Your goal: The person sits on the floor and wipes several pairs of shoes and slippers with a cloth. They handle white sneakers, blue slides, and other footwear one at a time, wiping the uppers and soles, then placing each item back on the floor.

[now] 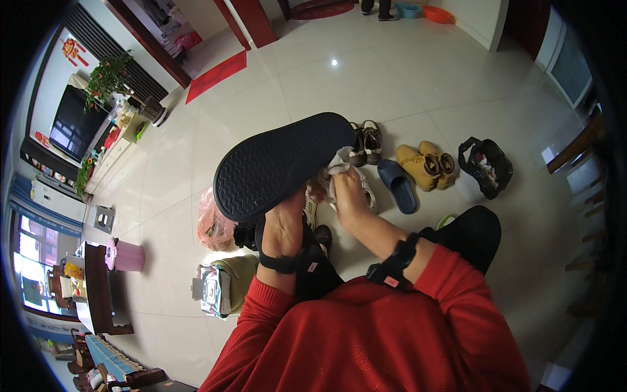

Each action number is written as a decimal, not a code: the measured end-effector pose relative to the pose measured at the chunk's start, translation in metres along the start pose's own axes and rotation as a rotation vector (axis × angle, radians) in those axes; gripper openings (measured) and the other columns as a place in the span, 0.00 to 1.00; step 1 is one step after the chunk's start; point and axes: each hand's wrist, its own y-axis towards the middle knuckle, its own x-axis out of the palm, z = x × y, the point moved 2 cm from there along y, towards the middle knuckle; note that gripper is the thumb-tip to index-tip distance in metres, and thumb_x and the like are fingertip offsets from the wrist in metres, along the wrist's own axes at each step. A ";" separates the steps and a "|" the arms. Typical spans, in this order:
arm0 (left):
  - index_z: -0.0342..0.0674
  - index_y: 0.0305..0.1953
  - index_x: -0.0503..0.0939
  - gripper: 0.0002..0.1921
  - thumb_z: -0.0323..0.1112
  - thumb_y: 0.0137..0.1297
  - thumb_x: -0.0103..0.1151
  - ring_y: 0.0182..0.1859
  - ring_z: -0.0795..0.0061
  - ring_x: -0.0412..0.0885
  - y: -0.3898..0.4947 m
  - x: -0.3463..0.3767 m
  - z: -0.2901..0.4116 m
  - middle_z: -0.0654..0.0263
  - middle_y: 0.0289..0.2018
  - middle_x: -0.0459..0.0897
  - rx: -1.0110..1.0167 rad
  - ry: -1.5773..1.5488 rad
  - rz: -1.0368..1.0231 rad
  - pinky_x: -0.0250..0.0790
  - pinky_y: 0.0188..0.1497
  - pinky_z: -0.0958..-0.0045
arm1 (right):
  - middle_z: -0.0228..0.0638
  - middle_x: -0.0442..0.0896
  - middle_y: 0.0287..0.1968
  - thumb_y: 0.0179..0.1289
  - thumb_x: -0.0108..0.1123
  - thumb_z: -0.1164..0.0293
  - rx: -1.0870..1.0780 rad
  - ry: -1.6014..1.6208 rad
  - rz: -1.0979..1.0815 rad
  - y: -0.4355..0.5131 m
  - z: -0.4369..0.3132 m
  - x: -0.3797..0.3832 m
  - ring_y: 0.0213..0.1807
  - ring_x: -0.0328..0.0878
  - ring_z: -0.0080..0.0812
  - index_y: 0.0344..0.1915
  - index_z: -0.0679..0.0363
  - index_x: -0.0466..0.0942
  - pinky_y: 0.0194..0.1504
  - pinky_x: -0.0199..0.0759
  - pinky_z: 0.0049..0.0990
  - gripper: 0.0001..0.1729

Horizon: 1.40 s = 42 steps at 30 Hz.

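A dark slide sandal point(284, 164) is held up with its patterned sole facing the camera. My left hand point(289, 210) grips it from underneath, the fingers mostly hidden behind the sole. At the sandal's right end my right hand point(347, 188) holds a crumpled pale wipe or cloth point(338, 164) against its edge. A matching dark blue slide point(397, 186) lies on the floor to the right. Beyond the hands stand brown-and-white shoes point(366, 142), and tan lace-up boots point(426, 164) are farther right. Light-coloured shoes below my hands are partly hidden.
A black plastic bag point(486, 167) with crumpled contents stands at right. On the left are a pink plastic bag point(214, 225), a wipes package point(214, 289) beside an olive container point(240, 281), and a pink bin point(126, 255). Another person's legs point(376, 7) show at the far top.
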 end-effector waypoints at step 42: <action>0.34 0.60 0.75 0.28 0.55 0.77 0.52 0.48 0.75 0.80 0.029 -0.024 0.064 0.64 0.49 0.83 -0.698 -1.608 0.199 0.73 0.52 0.71 | 0.40 0.87 0.41 0.73 0.53 0.55 0.762 0.235 -0.189 -0.027 0.027 -0.086 0.34 0.86 0.34 0.51 0.58 0.79 0.29 0.80 0.28 0.20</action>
